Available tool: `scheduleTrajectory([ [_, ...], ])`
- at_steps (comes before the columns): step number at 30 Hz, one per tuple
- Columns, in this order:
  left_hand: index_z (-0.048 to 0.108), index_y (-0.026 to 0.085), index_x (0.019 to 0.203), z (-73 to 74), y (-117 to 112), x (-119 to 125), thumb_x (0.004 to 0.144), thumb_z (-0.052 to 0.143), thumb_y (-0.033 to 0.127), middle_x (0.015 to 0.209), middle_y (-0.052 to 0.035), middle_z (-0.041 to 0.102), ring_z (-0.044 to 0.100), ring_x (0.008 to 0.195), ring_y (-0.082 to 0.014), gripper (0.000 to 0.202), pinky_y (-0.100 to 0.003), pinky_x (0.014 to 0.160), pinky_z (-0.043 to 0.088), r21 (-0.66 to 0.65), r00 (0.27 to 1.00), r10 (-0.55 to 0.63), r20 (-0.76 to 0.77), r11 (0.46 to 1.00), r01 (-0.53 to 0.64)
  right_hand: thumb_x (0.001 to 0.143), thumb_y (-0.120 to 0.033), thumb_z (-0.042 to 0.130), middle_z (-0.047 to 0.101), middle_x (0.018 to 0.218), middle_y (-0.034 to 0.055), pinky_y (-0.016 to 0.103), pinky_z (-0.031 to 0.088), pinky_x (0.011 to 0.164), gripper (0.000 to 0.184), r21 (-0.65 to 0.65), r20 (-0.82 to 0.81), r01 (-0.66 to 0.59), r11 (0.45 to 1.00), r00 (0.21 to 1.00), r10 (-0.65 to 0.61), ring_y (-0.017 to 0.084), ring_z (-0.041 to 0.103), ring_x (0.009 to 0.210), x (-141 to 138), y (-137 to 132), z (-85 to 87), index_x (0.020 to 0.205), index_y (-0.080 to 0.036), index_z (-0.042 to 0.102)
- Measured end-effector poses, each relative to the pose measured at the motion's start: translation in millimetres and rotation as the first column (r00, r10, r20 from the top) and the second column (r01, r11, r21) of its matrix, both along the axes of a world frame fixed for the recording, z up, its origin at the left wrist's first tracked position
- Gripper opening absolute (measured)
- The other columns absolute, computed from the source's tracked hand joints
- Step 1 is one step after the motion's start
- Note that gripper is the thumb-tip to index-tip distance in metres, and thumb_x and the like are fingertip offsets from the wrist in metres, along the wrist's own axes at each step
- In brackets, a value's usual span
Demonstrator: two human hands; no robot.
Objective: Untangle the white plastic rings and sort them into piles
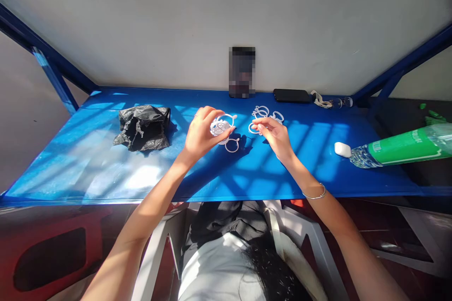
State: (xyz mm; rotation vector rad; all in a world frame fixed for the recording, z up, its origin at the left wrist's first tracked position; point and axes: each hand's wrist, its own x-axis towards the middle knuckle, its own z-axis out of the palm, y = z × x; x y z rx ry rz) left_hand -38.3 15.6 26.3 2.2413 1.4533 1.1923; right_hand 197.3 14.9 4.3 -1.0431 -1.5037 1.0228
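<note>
Wrapped round a bunch of white plastic rings (221,127), my left hand (200,132) hovers over the blue table (212,178). A ring (232,145) hangs below that bunch; I cannot tell whether it touches the table. My right hand (274,135) pinches a single white ring (253,128) between thumb and fingers. Just beyond the right hand lie several more white rings (262,112), some partly hidden by the fingers. Small knobs show on a few rings.
A crumpled black plastic bag (143,128) sits on the left. Against the wall stands a pixelated dark phone (242,73). A black phone (291,96), a watch (320,99), a white earbud case (342,149) and a green-labelled bottle (406,146) are on the right.
</note>
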Motion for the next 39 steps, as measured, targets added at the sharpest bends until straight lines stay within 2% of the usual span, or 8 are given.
scheduleTrajectory([
  [6, 0.065, 0.022, 0.103, -6.1, 10, -18, 0.084, 0.068, 0.049, 0.104, -0.0080, 0.065, 0.059, 0.100, -0.0274, 0.033, -0.041, 0.093, 0.046, -0.021, 0.980, -0.038, -0.195, 0.999, 0.034, 0.089, -0.039, 0.063, 0.074, 0.094, 0.0047, 0.037, 0.056, 0.077, 0.018, 0.117, 0.162, 0.142, 0.983, 0.974, -0.160, 0.024, 0.069, 0.091, 17, 15, -4.3, 0.088, -0.024, 0.073],
  [10, 0.065, 0.021, 0.101, -11.9, 10, -17, 0.086, 0.066, 0.050, 0.104, -0.0093, 0.064, 0.059, 0.098, -0.0284, 0.033, -0.042, 0.091, 0.047, -0.029, 0.961, -0.044, -0.271, 0.999, 0.037, 0.090, -0.030, 0.058, 0.074, 0.097, 0.0056, 0.043, 0.052, 0.085, 0.015, 0.268, 0.360, 0.109, 0.957, 0.910, -0.204, 0.026, 0.066, 0.095, 26, 19, -7.3, 0.088, -0.024, 0.072],
  [14, 0.065, 0.021, 0.100, -14.6, 10, -16, 0.086, 0.066, 0.050, 0.104, -0.0098, 0.064, 0.059, 0.097, -0.0285, 0.032, -0.041, 0.089, 0.048, -0.033, 0.950, -0.035, -0.312, 0.999, 0.026, 0.089, -0.025, 0.057, 0.073, 0.098, 0.0079, 0.047, 0.048, 0.085, 0.013, 0.377, 0.577, 0.035, 0.926, 0.773, -0.264, 0.031, 0.061, 0.096, 31, 20, -15.5, 0.092, -0.025, 0.070],
  [23, 0.063, 0.019, 0.109, -14.2, 9, -16, 0.088, 0.064, 0.050, 0.111, -0.0118, 0.064, 0.059, 0.101, -0.0294, 0.037, -0.043, 0.093, 0.048, -0.056, 0.928, -0.038, -0.370, 0.998, 0.019, 0.088, -0.024, 0.061, 0.070, 0.098, 0.0111, 0.048, 0.043, 0.086, 0.015, 0.288, 0.835, -0.071, 0.955, 0.507, -0.215, 0.035, 0.057, 0.103, 28, 15, -23.5, 0.099, -0.020, 0.070],
  [29, 0.061, 0.020, 0.119, -9.9, 6, -15, 0.088, 0.064, 0.050, 0.119, -0.0116, 0.062, 0.057, 0.111, -0.0305, 0.043, -0.045, 0.099, 0.047, -0.077, 0.937, -0.038, -0.346, 0.997, 0.012, 0.089, -0.018, 0.059, 0.070, 0.096, 0.0098, 0.043, 0.040, 0.084, 0.015, 0.234, 0.897, -0.102, 0.967, 0.406, -0.175, 0.032, 0.057, 0.102, 27, 14, -23.1, 0.098, -0.019, 0.070],
  [33, 0.059, 0.020, 0.124, -6.5, 5, -12, 0.092, 0.060, 0.049, 0.122, -0.0121, 0.060, 0.055, 0.116, -0.0309, 0.043, -0.047, 0.101, 0.045, -0.055, 0.947, -0.065, -0.315, 0.997, 0.051, 0.088, -0.014, 0.059, 0.070, 0.092, 0.0105, 0.042, 0.039, 0.081, 0.013, 0.255, 0.888, -0.110, 0.961, 0.419, -0.187, 0.032, 0.059, 0.097, 25, 14, -25.1, 0.093, -0.017, 0.070],
  [36, 0.059, 0.019, 0.124, -6.1, 4, -7, 0.093, 0.059, 0.046, 0.124, -0.0130, 0.059, 0.054, 0.119, -0.0305, 0.041, -0.047, 0.102, 0.045, -0.023, 0.950, -0.114, -0.291, 0.993, 0.112, 0.092, -0.016, 0.057, 0.071, 0.096, 0.0097, 0.042, 0.042, 0.085, 0.012, 0.338, 0.813, -0.111, 0.934, 0.535, -0.231, 0.031, 0.060, 0.098, 21, 13, -22.0, 0.095, -0.018, 0.069],
  [39, 0.059, 0.019, 0.126, -8.0, 2, -2, 0.094, 0.059, 0.047, 0.126, -0.0134, 0.059, 0.054, 0.119, -0.0297, 0.042, -0.046, 0.102, 0.046, 0.022, 0.953, -0.168, -0.252, 0.984, 0.180, 0.097, -0.020, 0.054, 0.071, 0.098, 0.0085, 0.042, 0.045, 0.088, 0.014, 0.466, 0.688, -0.144, 0.873, 0.680, -0.255, 0.028, 0.060, 0.097, 16, 11, -14.1, 0.101, -0.019, 0.067],
])
